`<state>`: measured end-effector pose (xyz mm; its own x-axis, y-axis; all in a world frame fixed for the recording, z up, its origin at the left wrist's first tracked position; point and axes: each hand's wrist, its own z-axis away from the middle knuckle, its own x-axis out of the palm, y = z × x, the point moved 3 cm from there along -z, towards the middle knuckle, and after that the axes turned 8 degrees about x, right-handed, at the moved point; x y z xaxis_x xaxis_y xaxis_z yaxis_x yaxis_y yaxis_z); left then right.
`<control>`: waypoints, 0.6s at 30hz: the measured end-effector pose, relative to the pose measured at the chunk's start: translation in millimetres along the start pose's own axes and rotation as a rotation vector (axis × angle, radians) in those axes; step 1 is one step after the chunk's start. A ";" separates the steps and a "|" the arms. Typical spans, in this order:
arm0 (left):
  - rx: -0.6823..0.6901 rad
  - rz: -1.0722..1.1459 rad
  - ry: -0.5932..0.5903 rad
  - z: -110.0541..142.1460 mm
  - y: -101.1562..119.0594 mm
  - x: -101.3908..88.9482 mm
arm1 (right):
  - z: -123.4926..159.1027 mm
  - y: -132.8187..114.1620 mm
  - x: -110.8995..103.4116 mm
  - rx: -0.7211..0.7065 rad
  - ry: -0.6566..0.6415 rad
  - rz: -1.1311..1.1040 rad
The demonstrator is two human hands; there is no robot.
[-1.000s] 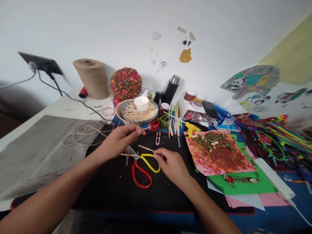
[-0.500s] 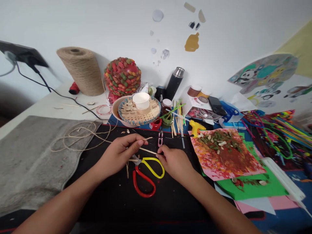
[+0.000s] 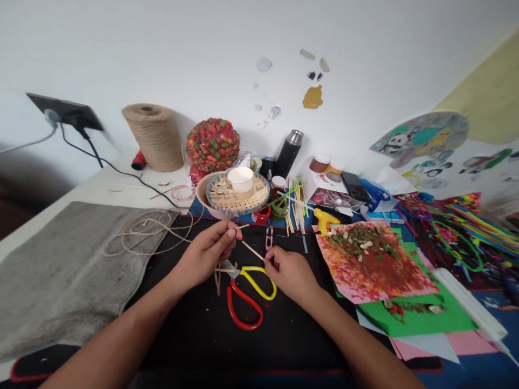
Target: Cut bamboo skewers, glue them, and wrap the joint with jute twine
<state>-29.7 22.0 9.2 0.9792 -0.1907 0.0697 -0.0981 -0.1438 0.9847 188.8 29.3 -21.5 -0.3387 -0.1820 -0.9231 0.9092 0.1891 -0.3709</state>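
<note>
Jute twine [image 3: 148, 229] runs in loose loops to my left hand [image 3: 208, 249], which pinches it between thumb and fingers; a short end pokes out past the fingertips. In my right hand [image 3: 294, 273], closed at the fingertips, is a thin wooden stick [image 3: 253, 250] slanting up toward the left hand. The stick's tip is close to the left fingers; whether it touches them I cannot tell. Below both hands lie scissors [image 3: 234, 274] with one red and one yellow handle, their blades partly hidden. Small stick or twine pieces [image 3: 218, 282] lie by the blades.
A twine spool [image 3: 156, 140], a woven tray [image 3: 253, 201] with a white cup [image 3: 240, 179], and a black flask [image 3: 289, 154] stand behind. A yellow glue gun [image 3: 324, 220] and painted paper [image 3: 377, 265] are right. Grey cloth [image 3: 77, 275] covers the left.
The whole view has shifted, with objects now slightly lower. The stick slants more steeply, its left tip raised toward my left fingers. Both hands keep their hold.
</note>
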 end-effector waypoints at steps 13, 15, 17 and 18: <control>-0.048 -0.103 0.018 -2.0 4.6 1.1 | 15.0 -27.0 14.6 0.260 -0.102 -1.257; -0.045 -0.112 0.012 -2.1 4.1 2.4 | 14.8 -35.6 19.0 0.277 -0.114 -1.338; -0.037 -0.120 0.020 -2.1 2.7 2.8 | 13.8 -44.0 22.9 0.266 -0.123 -1.377; -0.040 -0.123 0.023 -2.0 1.6 2.7 | 13.3 -47.7 24.6 0.256 -0.124 -1.391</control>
<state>-26.9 23.2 11.3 0.9872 -0.1521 -0.0485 0.0294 -0.1253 0.9917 140.3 3.0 -25.1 -0.9686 -0.1565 0.1934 -0.1203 -0.3858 -0.9147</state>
